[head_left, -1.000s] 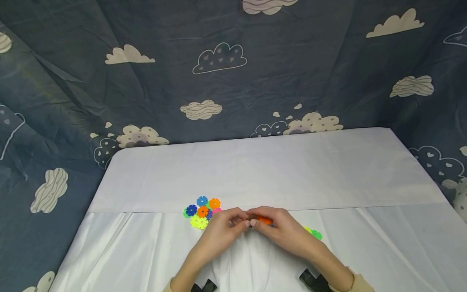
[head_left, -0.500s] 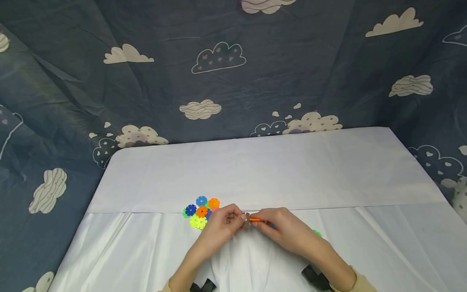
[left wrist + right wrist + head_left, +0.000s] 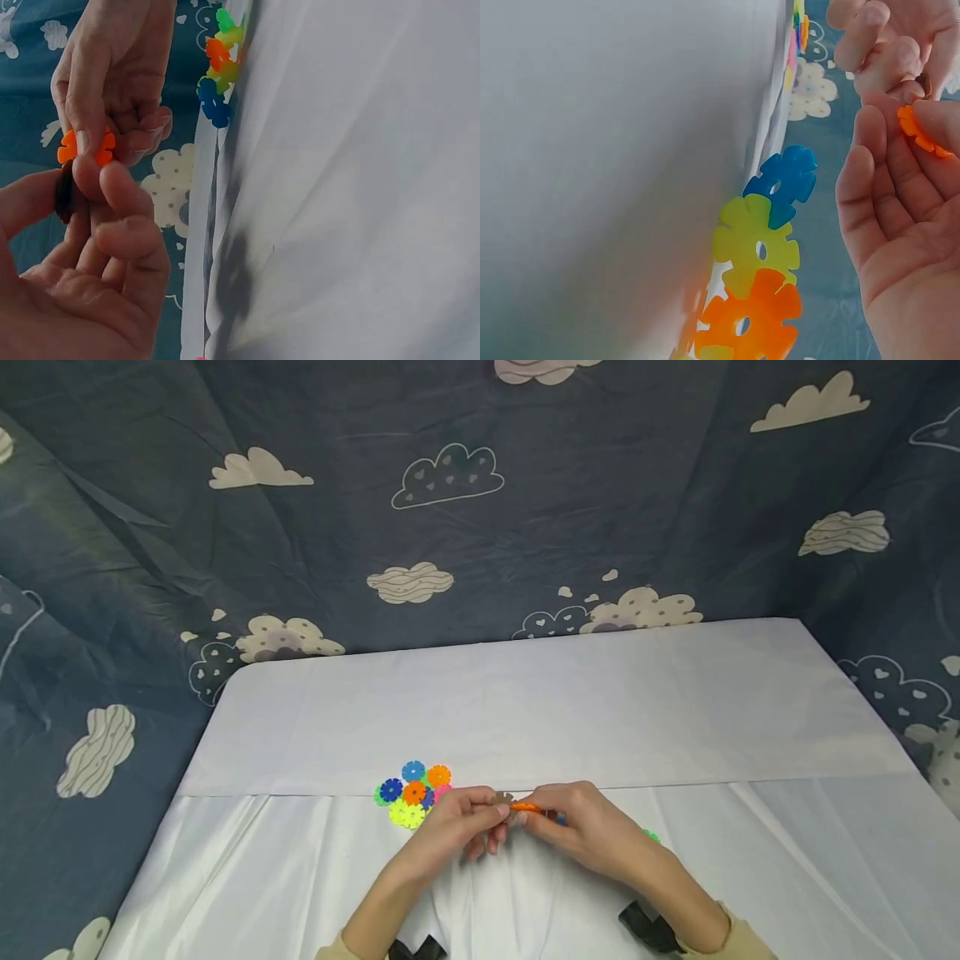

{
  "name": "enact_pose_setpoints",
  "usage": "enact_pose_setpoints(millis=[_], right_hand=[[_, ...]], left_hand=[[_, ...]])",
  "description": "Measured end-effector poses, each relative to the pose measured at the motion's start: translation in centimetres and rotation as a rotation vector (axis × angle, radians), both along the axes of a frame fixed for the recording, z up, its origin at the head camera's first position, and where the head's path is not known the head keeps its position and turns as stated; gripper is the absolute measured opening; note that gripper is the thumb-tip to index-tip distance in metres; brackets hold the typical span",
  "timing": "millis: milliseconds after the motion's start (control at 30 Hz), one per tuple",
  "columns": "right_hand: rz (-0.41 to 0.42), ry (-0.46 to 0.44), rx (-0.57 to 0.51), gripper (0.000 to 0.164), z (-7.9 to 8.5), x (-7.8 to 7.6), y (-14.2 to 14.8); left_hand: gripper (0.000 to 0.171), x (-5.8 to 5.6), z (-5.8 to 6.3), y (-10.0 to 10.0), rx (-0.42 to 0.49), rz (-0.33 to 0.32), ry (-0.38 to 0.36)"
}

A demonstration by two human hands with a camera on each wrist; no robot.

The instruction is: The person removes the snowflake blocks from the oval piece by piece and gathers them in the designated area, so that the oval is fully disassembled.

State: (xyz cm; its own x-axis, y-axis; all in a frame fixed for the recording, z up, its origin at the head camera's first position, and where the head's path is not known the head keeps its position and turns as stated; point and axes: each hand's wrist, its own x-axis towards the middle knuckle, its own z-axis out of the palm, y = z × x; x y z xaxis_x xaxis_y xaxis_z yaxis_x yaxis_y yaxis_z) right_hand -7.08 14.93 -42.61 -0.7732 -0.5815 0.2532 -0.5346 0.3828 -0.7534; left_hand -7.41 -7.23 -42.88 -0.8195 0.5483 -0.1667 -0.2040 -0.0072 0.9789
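Note:
My left hand (image 3: 459, 827) pinches a brown flower-shaped plastic disc (image 3: 65, 191) between thumb and fingers. The right hand (image 3: 592, 831) pinches an orange flower-shaped disc (image 3: 922, 133), seen nearly edge-on in the head view. Both discs meet between the fingertips; whether they are interlocked is hidden. Beside the right hand, the right wrist view shows a blue disc (image 3: 786, 184), a yellow disc (image 3: 754, 240) and another orange disc (image 3: 754, 319) overlapping in a row on the cloth. From the head, my right hand covers most of that row; a green disc (image 3: 651, 835) peeks out.
Left of the hands lies a pile of flower discs (image 3: 412, 793) in several colours. White cloth (image 3: 525, 710) covers the table, with a dark cloud-patterned curtain (image 3: 450, 543) behind it. Black straps (image 3: 648, 928) sit near both forearms.
The brown disc has come into view between the hands, and the orange disc has turned edge-on. My left hand's lower fingers have spread downward. The right hand has shifted only slightly.

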Motion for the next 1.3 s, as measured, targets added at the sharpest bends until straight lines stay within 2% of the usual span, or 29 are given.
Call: enact_pose_setpoints(millis=[167,300,500,567,733,833,900,1000,1067,1200,1233,1300], right_hand=[[-0.004,0.018,0.010,0.015,0.0,0.0,-0.1],[-0.001,0.069,0.004,0.020,0.0,0.1,-0.2],[-0.019,0.128,-0.013,0.015,0.0,0.3,-0.2],[-0.029,0.140,-0.023,0.014,0.0,0.4,-0.3],[-0.049,0.157,-0.046,0.015,0.1,0.4,-0.6],[-0.049,0.126,-0.037,0.015,0.2,0.4,-0.7],[-0.057,0.098,-0.019,0.017,0.2,0.4,-0.7],[-0.080,0.063,0.008,0.019,0.1,0.3,-0.6],[-0.099,0.043,0.027,0.018,0.1,0.2,-0.5],[-0.122,0.007,0.049,0.016,0.1,0.0,-0.3],[-0.125,0.001,0.054,0.016,0.1,0.0,-0.3],[-0.127,-0.004,0.055,0.016,0.1,0.0,-0.2]], left_hand=[[0.029,-0.1,-0.2,0.1,0.010,0.034,-0.020],[0.025,0.0,-0.4,0.4,0.016,0.076,-0.064],[0.020,0.7,-0.4,1.0,0.063,0.159,-0.169],[0.019,0.8,-0.4,1.2,0.071,0.174,-0.181],[0.018,0.9,-0.5,1.0,0.096,0.170,-0.214],[0.020,0.7,-0.5,0.7,0.094,0.149,-0.221],[0.023,0.6,-0.4,0.3,0.071,0.149,-0.189],[0.026,0.2,0.0,-0.4,-0.024,0.180,-0.083],[0.024,-0.1,0.3,-1.2,-0.146,0.213,0.029],[0.023,-0.6,0.7,-3.0,-0.454,0.267,0.273],[0.022,-0.7,0.8,-3.4,-0.521,0.283,0.317],[0.020,-0.9,1.1,-4.2,-0.593,0.311,0.372]])
